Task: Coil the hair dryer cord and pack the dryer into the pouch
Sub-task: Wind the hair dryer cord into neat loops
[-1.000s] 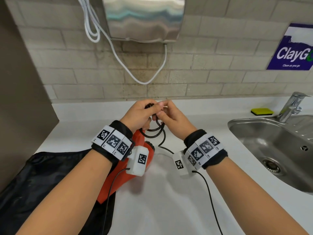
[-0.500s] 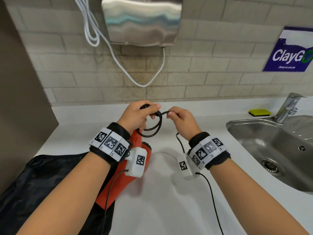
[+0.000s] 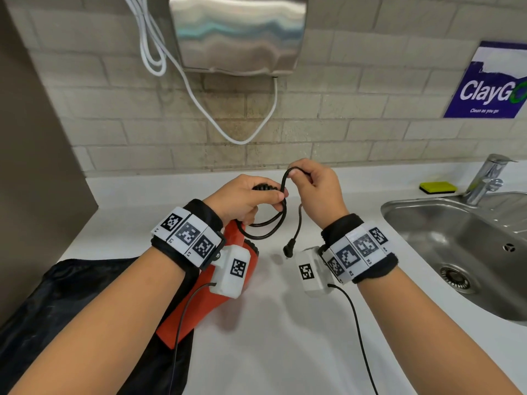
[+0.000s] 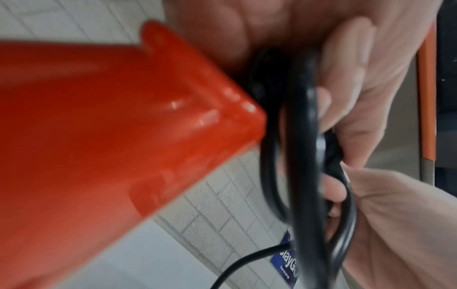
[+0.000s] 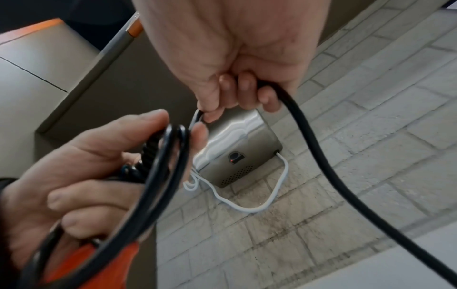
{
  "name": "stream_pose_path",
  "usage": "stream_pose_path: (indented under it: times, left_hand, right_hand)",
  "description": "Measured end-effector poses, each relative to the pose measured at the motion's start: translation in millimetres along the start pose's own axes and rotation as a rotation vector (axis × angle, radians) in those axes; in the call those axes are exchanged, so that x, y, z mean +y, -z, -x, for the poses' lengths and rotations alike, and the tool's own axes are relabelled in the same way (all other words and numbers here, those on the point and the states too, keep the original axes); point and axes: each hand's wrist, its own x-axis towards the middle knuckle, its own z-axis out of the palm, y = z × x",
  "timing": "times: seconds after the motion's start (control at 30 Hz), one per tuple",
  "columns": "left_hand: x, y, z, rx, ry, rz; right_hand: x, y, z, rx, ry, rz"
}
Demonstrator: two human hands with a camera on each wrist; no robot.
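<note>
White counter (image 3: 285,352) beside sink (image 3: 427,212): left hand (image 3: 242,198) gripping coiled cord (image 3: 265,236), right hand (image 3: 319,189) now pinching new loop higher; plug (image 3: 288,250) off counter, coil nearly finished.

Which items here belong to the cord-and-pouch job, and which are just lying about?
Job: cord, dryer, pouch, left hand, right hand.
Lying about: sponge, tap, sink, wall dryer, ClayGo sign.
</note>
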Motion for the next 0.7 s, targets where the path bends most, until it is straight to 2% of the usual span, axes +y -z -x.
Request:
stream_pose_path:
  times: [0.13, 0.47, 0.57, 0.63, 0.7]
  left_hand:
    - [-4, 5, 0, 0.093, -0.010, 0.059]
    - [-8, 2, -1, 0.199, -0.058, 0.169]
    - [-9, 3, -1, 0.234, -0.074, 0.184]
    - [-9, 5, -2, 0.252, -0.078, 0.194]
    - [-9, 5, -3, 0.264, -0.076, 0.199]
  right_hand:
    - [22, 2, 4, -0.045, -0.079, -0.031]
    - [120, -11, 55, -0.530, -0.586, 0.347]
    - [123, -10, 65, -0.570, -0.678, 0.293]
    - [119, -8, 65, -0.564, -0.668, 0.210]
    - [110, -8, 63, -0.634, -0.693, 0.086]
